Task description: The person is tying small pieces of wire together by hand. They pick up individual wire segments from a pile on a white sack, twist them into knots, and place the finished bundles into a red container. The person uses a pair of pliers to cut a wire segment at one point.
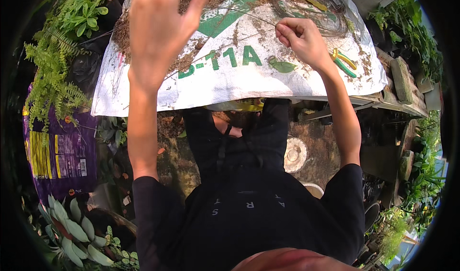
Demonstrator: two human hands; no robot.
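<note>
My right hand [303, 39] pinches the end of a thin dark wire [248, 13] between thumb and fingers. The wire runs up and left from the fingertips over a white woven sack [230, 84] with green print. My left hand [156, 30], blurred and raised over the sack's left part, has its thumb spread and holds nothing visible; its fingertips pass beyond the top edge. A loose coil of wire [278, 8] lies past my right hand. Cutting pliers or similar, with green-and-yellow handles [346, 63], lie beside my right wrist, which covers their head.
A green leaf [283, 66] and brown plant debris [188, 60] lie on the sack. Slatted staging with a stone block [401, 80] stands right. Ferns [54, 87] and a purple bag [64, 152] are at left. A round pale disc [295, 155] rests on the ground.
</note>
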